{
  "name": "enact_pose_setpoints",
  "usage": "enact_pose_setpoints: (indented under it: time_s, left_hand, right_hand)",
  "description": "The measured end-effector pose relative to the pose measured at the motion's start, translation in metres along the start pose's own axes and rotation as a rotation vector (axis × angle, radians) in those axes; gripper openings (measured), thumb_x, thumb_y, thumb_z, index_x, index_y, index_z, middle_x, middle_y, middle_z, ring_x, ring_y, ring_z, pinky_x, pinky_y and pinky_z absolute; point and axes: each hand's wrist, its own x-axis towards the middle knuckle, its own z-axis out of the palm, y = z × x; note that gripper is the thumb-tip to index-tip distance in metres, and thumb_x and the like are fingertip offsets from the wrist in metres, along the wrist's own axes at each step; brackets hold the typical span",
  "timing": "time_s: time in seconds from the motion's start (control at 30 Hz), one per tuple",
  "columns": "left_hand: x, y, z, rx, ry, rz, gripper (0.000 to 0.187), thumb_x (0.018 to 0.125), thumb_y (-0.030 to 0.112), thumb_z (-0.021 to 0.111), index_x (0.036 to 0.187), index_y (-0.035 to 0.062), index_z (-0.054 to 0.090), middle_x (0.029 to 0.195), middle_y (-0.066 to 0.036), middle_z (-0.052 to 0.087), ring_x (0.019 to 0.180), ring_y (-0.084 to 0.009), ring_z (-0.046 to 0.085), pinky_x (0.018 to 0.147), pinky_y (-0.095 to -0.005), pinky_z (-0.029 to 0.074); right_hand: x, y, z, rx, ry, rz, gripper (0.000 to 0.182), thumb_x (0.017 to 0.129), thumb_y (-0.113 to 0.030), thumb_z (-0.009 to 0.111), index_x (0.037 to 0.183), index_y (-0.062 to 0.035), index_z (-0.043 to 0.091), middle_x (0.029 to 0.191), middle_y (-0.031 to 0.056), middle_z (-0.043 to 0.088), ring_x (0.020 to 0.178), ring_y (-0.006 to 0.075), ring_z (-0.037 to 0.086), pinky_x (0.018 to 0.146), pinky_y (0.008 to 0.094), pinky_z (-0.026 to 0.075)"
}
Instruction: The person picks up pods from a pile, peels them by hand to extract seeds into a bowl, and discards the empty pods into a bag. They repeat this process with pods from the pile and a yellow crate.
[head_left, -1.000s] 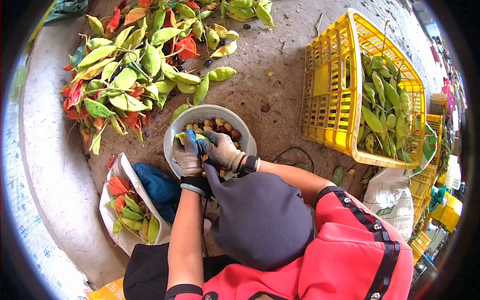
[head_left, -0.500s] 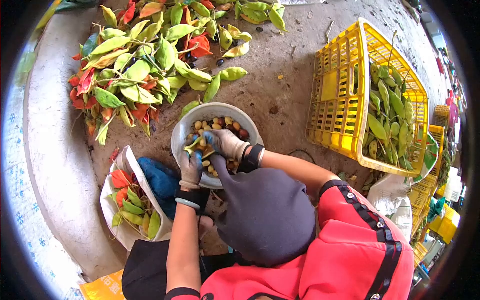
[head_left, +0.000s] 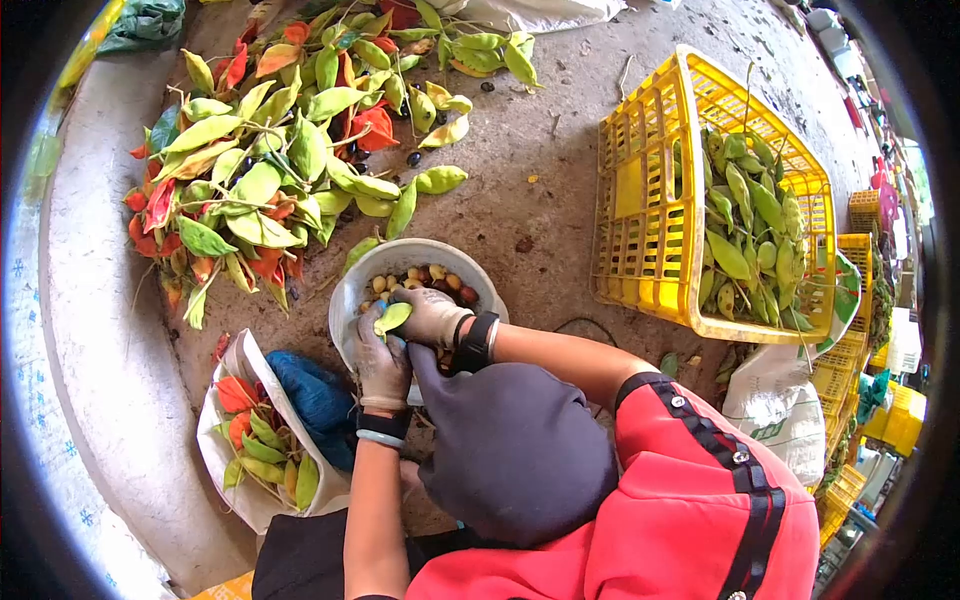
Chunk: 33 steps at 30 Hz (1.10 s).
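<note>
A small green pod (head_left: 393, 318) is held between my two gloved hands above the near part of a pale round basin (head_left: 340, 303). My left hand (head_left: 381, 365) comes up from below with its fingers closed on the pod's lower side. From the right, my right hand (head_left: 432, 316) meets it, fingers curled at the pod's upper edge. Both gloves are whitish with blue at the fingertips. Inside the basin lie yellow-brown and dark red seeds (head_left: 437, 273), partly hidden by my hands.
A big heap of green and red-orange pods (head_left: 260, 190) lies at the upper left, with dark seeds around it. A yellow crate (head_left: 645, 190) on the right holds green pods (head_left: 745, 225). At the lower left stands a white sack (head_left: 222, 440) of pods beside blue cloth (head_left: 312, 395).
Both hands have drawn closer together and lifted nearer the basin's front, with the green pod now showing between them. The whole view has shifted slightly.
</note>
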Motion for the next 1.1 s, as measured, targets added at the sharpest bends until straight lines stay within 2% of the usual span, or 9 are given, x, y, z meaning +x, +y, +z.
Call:
enact_pose_setpoints:
  time_s: [0.33,0.53,0.6,0.73,0.9,0.93,1.03,1.07,1.1]
  left_hand:
    - [0.016,0.019,-0.007,0.009,0.114,0.044,0.037,0.081,0.017,0.055,0.113,0.0015,0.057,0.106,-0.021,0.054,0.098,-0.0389,0.054,0.091,-0.0468,0.042]
    - [0.009,0.010,0.010,0.094,0.202,0.090,0.032,0.086,0.022,0.053,0.109,0.0009,0.056,0.098,-0.021,0.057,0.095,-0.0401,0.054,0.089,-0.0476,0.042]
    - [0.007,-0.009,0.008,-0.087,0.299,0.081,0.030,0.092,0.025,0.050,0.106,-0.0004,0.054,0.098,-0.018,0.058,0.094,-0.0356,0.057,0.087,-0.0428,0.044]
    - [0.013,-0.080,-0.023,-0.842,0.514,-0.452,0.025,0.092,0.024,0.054,0.105,0.0023,0.054,0.104,-0.012,0.061,0.093,-0.0248,0.060,0.088,-0.0381,0.048]
    - [0.005,-0.099,-0.046,-1.537,0.215,-0.690,0.036,0.090,0.036,0.059,0.111,0.0065,0.061,0.089,-0.013,0.067,0.086,-0.0334,0.065,0.087,-0.0512,0.051]
    - [0.006,-0.088,-0.044,-1.541,0.271,-0.709,0.034,0.091,0.034,0.056,0.113,0.0077,0.060,0.084,-0.011,0.066,0.081,-0.0327,0.065,0.081,-0.0512,0.053]
    - [0.007,-0.083,-0.050,-1.506,0.248,-0.721,0.039,0.091,0.039,0.053,0.115,0.0083,0.060,0.080,-0.008,0.064,0.070,-0.0256,0.063,0.065,-0.0431,0.055]
    - [0.012,-0.075,-0.049,-1.432,0.274,-0.751,0.041,0.091,0.040,0.052,0.115,0.0081,0.060,0.080,-0.007,0.064,0.067,-0.0231,0.061,0.061,-0.0398,0.054]
    - [0.016,-0.065,-0.048,-1.354,0.295,-0.786,0.043,0.091,0.042,0.051,0.116,0.0079,0.060,0.079,-0.007,0.063,0.063,-0.0206,0.060,0.057,-0.0366,0.054]
  right_hand:
    - [0.001,0.008,0.027,0.318,0.304,-0.057,0.037,0.080,-0.032,0.068,0.109,-0.0110,0.066,0.100,0.0211,0.067,0.099,0.0365,0.064,0.084,0.0416,0.049]
    - [0.013,0.014,0.017,0.117,0.208,-0.149,0.036,0.082,-0.027,0.068,0.116,-0.0139,0.065,0.105,0.0190,0.066,0.100,0.0338,0.063,0.090,0.0389,0.047]
    - [0.004,0.011,-0.003,-0.028,-0.017,-0.279,0.041,0.082,-0.025,0.065,0.121,-0.0125,0.060,0.113,0.0210,0.062,0.107,0.0358,0.060,0.091,0.0419,0.046]
    - [-0.024,0.024,-0.023,-0.441,-0.257,-0.486,0.057,0.076,-0.028,0.068,0.130,-0.0152,0.053,0.118,0.0175,0.057,0.109,0.0376,0.056,0.093,0.0479,0.045]
    - [-0.014,0.009,-0.064,-0.310,0.066,-0.620,0.060,0.067,-0.042,0.079,0.115,-0.0112,0.062,0.109,0.0173,0.061,0.102,0.0363,0.059,0.088,0.0439,0.049]
    - [-0.004,0.006,-0.074,-0.100,0.185,-0.655,0.046,0.071,-0.023,0.074,0.114,-0.0127,0.063,0.104,0.0165,0.065,0.100,0.0338,0.062,0.086,0.0425,0.049]
    - [0.041,0.010,-0.110,-0.471,0.406,-0.235,0.032,0.075,-0.011,0.065,0.107,-0.0092,0.064,0.094,0.0156,0.067,0.090,0.0314,0.066,0.080,0.0407,0.052]
    - [0.059,0.013,-0.120,-0.661,0.461,-0.095,0.037,0.077,-0.013,0.065,0.114,-0.0068,0.060,0.098,0.0162,0.065,0.092,0.0307,0.065,0.081,0.0407,0.053]
    - [0.075,0.020,-0.130,-0.779,0.451,0.023,0.051,0.081,-0.026,0.068,0.127,-0.0112,0.053,0.121,0.0189,0.057,0.109,0.0337,0.058,0.091,0.0425,0.047]
